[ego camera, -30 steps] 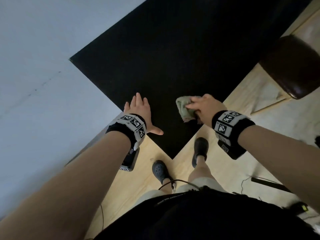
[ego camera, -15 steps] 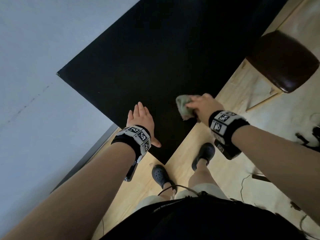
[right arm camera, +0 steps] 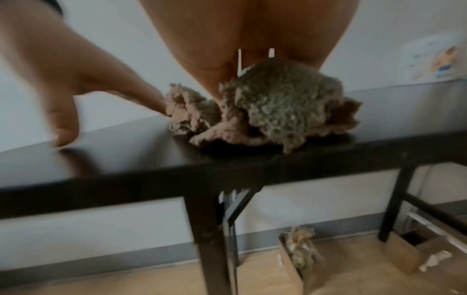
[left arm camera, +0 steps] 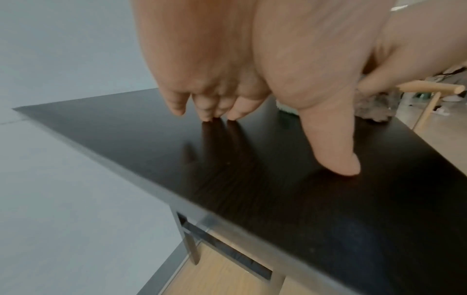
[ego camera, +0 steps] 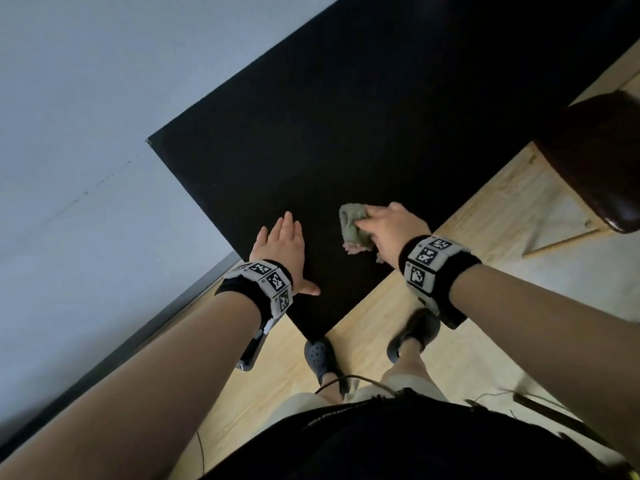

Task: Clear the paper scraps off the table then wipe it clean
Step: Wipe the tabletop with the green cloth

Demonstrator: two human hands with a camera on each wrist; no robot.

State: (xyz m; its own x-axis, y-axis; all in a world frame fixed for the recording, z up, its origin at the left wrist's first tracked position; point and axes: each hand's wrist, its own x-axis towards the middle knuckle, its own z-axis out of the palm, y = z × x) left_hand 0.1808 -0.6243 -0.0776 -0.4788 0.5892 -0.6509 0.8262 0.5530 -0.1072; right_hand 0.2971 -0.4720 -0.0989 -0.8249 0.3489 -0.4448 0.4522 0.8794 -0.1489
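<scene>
The black table (ego camera: 346, 116) shows no paper scraps on its top. A crumpled grey-green cloth (ego camera: 351, 225) lies on it near the corner closest to me. My right hand (ego camera: 388, 226) grips the cloth and presses it onto the surface; in the right wrist view the cloth (right arm camera: 278, 111) bunches under my palm close to the table edge (right arm camera: 177, 175). My left hand (ego camera: 277, 244) rests flat on the table to the left of the cloth, and its fingertips (left arm camera: 209, 117) and thumb touch the wood (left arm camera: 227, 169). The cloth (left arm camera: 374, 107) sits just beyond that thumb.
A dark padded stool (ego camera: 602, 157) on pale wooden legs stands right of the table. A grey wall (ego camera: 86, 168) runs along the table's left side. Under the table are a cardboard box (right arm camera: 300, 261) with crumpled paper and another box (right arm camera: 417, 253). Cables (ego camera: 554, 410) lie on the floor at the right.
The view has swung, so the table corner sits lower in the picture. My right hand has slid the cloth slightly away from the near corner. The left hand stays flat on the table.
</scene>
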